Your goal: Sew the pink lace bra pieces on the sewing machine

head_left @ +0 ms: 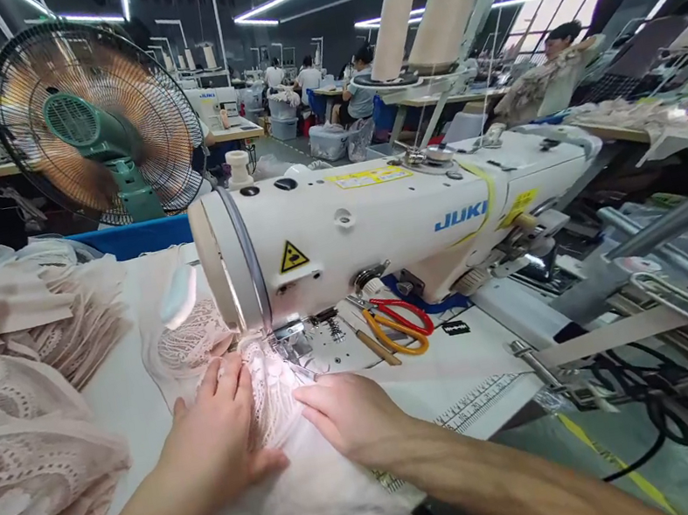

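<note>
Pale pink lace fabric (274,398) lies under the needle area of a white JUKI sewing machine (377,216). My left hand (218,426) rests flat on the lace just left of the presser foot (292,342), fingers stretched out and thumb apart. On the right edge of the fabric, my right hand (352,416) is closed, thumb and forefinger pressed together at the cloth. A slim metal piece (301,371) shows between those fingertips and the presser foot; whether it is held I cannot tell. A plain panel of the fabric hangs toward me over the table edge.
Red-and-orange-handled scissors (400,327), a wooden-handled tool (373,345) and a black blade (456,327) lie right of the needle. Lace pieces (12,414) are heaped at left. A fan (94,124) and thread cones (394,31) stand behind. Other people work around the room.
</note>
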Available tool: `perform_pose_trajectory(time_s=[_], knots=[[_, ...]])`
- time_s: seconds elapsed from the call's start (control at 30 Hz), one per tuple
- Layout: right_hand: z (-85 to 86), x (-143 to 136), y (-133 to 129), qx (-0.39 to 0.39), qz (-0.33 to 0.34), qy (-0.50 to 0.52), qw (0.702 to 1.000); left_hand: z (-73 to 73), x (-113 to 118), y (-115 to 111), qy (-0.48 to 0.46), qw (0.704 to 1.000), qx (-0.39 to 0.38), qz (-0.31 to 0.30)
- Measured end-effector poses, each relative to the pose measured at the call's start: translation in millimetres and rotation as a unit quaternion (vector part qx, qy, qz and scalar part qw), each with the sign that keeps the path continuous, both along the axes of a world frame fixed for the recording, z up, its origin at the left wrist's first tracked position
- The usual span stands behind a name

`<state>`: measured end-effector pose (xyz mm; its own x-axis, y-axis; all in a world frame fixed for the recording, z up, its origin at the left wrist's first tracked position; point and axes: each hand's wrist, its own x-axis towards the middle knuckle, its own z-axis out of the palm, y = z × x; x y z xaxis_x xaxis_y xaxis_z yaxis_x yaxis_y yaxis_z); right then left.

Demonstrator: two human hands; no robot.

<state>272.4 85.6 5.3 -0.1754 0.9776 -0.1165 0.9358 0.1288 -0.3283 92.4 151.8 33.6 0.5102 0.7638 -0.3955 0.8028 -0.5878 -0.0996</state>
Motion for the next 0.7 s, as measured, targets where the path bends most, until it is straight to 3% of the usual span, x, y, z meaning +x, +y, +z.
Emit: perform_pose_trajectory(time_s=[0.37, 0.7], knots=[[4.8, -2.2, 2.6, 0.001, -0.003, -0.012, 1.0, -16.9, -9.1, 40.3, -0.119, 0.99, 0.06, -0.035], [6.7, -3.5, 4.4, -0.008, -0.001, -0.022, 1.0, -4.5, -12.4, 73.0, -0.136, 0.99, 0.011, -0.023]])
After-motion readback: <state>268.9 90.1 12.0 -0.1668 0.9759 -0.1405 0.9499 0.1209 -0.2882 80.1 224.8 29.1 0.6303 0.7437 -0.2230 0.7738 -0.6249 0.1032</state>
